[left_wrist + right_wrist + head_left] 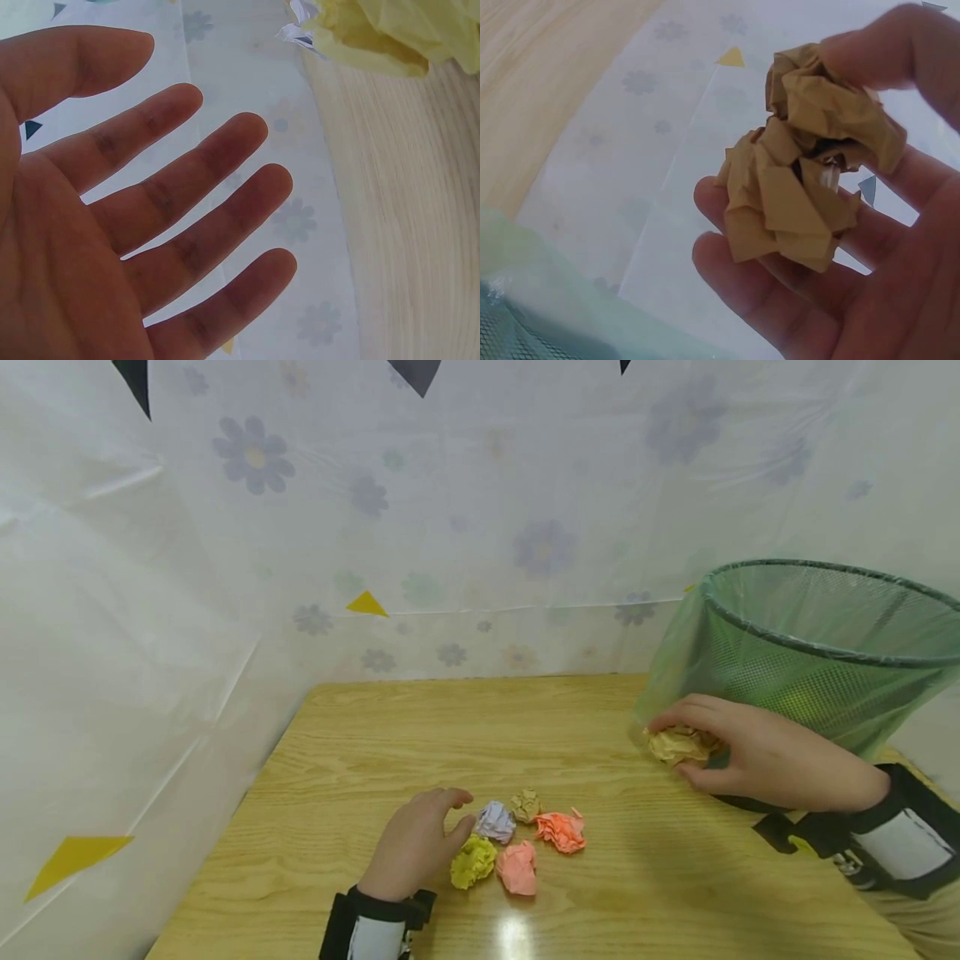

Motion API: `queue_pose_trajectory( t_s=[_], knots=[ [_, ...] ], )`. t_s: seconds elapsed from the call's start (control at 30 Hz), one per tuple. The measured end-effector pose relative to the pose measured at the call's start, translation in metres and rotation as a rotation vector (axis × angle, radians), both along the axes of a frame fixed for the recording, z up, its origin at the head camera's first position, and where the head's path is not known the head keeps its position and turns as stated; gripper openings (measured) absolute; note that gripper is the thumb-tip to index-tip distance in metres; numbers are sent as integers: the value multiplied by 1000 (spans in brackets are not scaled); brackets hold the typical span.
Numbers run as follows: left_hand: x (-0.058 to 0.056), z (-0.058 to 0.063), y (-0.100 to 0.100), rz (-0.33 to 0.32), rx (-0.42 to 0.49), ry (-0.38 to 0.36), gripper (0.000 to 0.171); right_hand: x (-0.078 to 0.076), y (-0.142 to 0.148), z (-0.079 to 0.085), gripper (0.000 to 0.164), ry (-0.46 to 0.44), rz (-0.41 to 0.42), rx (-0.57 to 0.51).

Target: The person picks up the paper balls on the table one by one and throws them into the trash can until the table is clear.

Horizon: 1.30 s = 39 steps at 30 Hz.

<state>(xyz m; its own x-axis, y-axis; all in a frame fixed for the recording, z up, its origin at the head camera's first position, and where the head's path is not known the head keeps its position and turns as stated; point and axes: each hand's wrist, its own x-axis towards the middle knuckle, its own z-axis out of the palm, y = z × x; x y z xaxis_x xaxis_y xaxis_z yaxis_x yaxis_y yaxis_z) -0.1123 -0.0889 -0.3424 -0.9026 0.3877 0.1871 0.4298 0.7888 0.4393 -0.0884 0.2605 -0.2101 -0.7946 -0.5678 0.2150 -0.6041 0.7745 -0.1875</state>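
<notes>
My right hand [780, 756] holds a tan crumpled paper ball [795, 165] between thumb and fingers, in front of the green mesh wastebasket [832, 647]. On the left, my left hand [420, 839] hovers beside a small group of paper balls, its fingers spread and relaxed with nothing in them. Closest to it are a yellow paper ball [473, 862] and a white one [496, 822]. A pink ball [517, 868], an orange ball [562, 831] and a small tan ball [527, 806] lie just to the right of these.
The wastebasket, lined with a thin green bag, stands at the right of the wooden table [420, 727]; something yellowish shows through its side. Behind and to the left hangs a white flower-patterned sheet [465, 527]. Black straps circle both wrists.
</notes>
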Motion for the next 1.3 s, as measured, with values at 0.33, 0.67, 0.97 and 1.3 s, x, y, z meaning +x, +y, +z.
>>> queue_pose_trajectory(
  t_s=[0.33,0.67,0.97,1.3],
  knots=[
    [-1,-2,0,6,0,-3,26,2,6,5,43,-28,-54,-17],
    [-1,-2,0,2,9,-10,27,4,11,8,46,26,-57,-3],
    [-2,-3,0,3,1,-3,27,4,15,11,50,74,-77,26],
    [-1,-2,-1,1,5,-11,26,4,20,15,54,143,-69,44]
  ],
)
